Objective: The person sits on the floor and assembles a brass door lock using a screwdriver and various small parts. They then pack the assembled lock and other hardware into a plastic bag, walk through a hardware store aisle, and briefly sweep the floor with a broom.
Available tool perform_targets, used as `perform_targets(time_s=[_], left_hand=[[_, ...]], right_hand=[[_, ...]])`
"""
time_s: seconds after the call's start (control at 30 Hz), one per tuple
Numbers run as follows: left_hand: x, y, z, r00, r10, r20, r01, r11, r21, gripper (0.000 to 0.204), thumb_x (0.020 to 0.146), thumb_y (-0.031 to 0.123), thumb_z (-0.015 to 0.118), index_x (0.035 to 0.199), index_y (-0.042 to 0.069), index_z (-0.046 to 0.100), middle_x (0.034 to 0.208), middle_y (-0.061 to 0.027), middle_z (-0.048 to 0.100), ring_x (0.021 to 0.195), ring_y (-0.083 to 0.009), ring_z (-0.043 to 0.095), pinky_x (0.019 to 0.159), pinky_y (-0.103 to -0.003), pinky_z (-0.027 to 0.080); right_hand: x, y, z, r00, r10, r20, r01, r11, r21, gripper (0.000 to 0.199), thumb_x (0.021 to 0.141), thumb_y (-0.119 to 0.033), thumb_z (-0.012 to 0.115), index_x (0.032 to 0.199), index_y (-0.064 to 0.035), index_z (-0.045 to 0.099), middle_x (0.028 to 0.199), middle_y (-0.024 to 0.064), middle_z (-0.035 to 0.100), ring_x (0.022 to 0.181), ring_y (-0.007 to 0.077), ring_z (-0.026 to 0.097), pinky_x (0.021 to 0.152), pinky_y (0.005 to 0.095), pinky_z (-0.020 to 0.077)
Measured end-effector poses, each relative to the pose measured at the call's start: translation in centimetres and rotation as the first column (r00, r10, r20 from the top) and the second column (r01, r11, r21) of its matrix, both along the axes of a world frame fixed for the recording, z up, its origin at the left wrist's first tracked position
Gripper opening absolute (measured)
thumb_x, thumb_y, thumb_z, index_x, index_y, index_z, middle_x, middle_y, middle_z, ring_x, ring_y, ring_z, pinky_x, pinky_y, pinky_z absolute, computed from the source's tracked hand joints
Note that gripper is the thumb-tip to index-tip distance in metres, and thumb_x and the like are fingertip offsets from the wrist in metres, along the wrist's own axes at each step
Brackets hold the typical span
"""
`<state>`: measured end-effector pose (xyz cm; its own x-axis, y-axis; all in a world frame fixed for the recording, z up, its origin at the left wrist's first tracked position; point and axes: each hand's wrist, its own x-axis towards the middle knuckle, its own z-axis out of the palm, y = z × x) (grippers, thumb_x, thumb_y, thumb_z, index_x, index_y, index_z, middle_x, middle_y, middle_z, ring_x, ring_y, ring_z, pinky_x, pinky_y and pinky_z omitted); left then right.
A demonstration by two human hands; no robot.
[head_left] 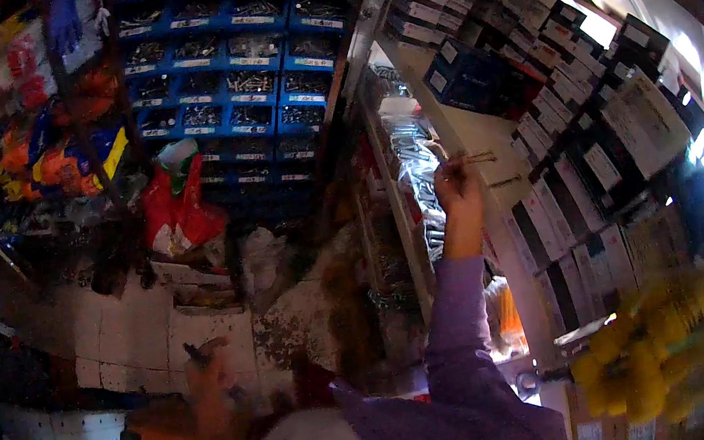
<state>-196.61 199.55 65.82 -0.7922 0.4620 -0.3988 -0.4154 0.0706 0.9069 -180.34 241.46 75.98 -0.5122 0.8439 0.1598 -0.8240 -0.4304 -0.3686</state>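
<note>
My right hand (456,180) reaches out over a narrow beige counter (492,130). Its fingers are closed on a long thin bolt (480,157), brass-coloured and pointing to the right; whether a second one is with it I cannot tell. Close by, another long bolt (505,182) lies on the counter. Low on the left, my left hand (209,370) is held over the tiled floor, its fingers curled round something small and dark (199,351) that blur and shadow keep me from naming.
Blue bins (247,83) full of screws and bolts rise ahead. Stacked boxes (580,179) line the counter's right side. Shiny plastic packets (415,157) fill a shelf along its left. A red bag (181,210) stands on the left, and yellow items (650,358) are bunched at the lower right.
</note>
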Motion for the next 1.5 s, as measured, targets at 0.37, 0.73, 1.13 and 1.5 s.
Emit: perform_targets(time_s=[0.37, 0.73, 1.13, 1.5], left_hand=[[-5.5, 10.9, -1.3, 0.999, -0.045, -0.015, 0.046, 0.996, 0.07, 0.021, 0.083, 0.022, 0.055, 0.095, 0.005, 0.058, 0.057, 0.0027, 0.044, 0.049, -0.0064, 0.041, 0.045, -0.022, 0.034], [-13.3, 19.3, -5.4, 0.831, -0.527, 0.178, 0.356, 0.749, 0.558, 0.033, 0.085, 0.022, 0.053, 0.112, 0.003, 0.051, 0.088, -0.0021, 0.056, 0.073, -0.0117, 0.052, 0.059, -0.026, 0.043], [-32.7, 2.7, -0.2, 0.934, 0.244, 0.262, -0.357, 0.592, 0.723, 0.04, 0.089, 0.031, 0.046, 0.119, 0.005, 0.042, 0.111, -0.0105, 0.054, 0.102, -0.0215, 0.053, 0.089, -0.034, 0.041], [-37.0, -13.3, -1.0, 0.219, 0.867, -0.448, -0.839, 0.402, 0.367, 0.028, 0.092, 0.026, 0.04, 0.102, 0.002, 0.049, 0.097, -0.009, 0.06, 0.091, -0.0172, 0.054, 0.082, -0.031, 0.042]], right_hand=[[1.6, 3.3, -1.3, 0.843, -0.124, -0.523, 0.045, 0.986, -0.16, 0.024, 0.082, 0.006, 0.043, 0.105, 0.0028, 0.051, 0.095, 0.0105, 0.056, 0.086, 0.0189, 0.055, 0.083, 0.0323, 0.0464], [-7.1, -0.8, -5.5, 0.932, -0.254, 0.26, 0.182, 0.945, 0.271, 0.021, 0.081, -0.009, 0.052, 0.101, -0.0023, 0.052, 0.088, 0.0071, 0.056, 0.077, 0.0181, 0.054, 0.074, 0.03, 0.0448], [-43.2, -18.9, -13.4, 0.488, 0.236, 0.841, -0.862, 0.285, 0.42, 0.031, 0.08, -0.018, 0.056, 0.104, -0.001, 0.05, 0.092, 0.0104, 0.057, 0.083, 0.0222, 0.054, 0.076, 0.0328, 0.0438], [-58.3, -44.7, -14.4, 0.055, 0.648, 0.759, -0.951, -0.199, 0.238, 0.036, 0.076, -0.023, 0.065, 0.1, 0.0011, 0.053, 0.091, 0.0122, 0.06, 0.083, 0.0233, 0.057, 0.075, 0.0335, 0.0454]])
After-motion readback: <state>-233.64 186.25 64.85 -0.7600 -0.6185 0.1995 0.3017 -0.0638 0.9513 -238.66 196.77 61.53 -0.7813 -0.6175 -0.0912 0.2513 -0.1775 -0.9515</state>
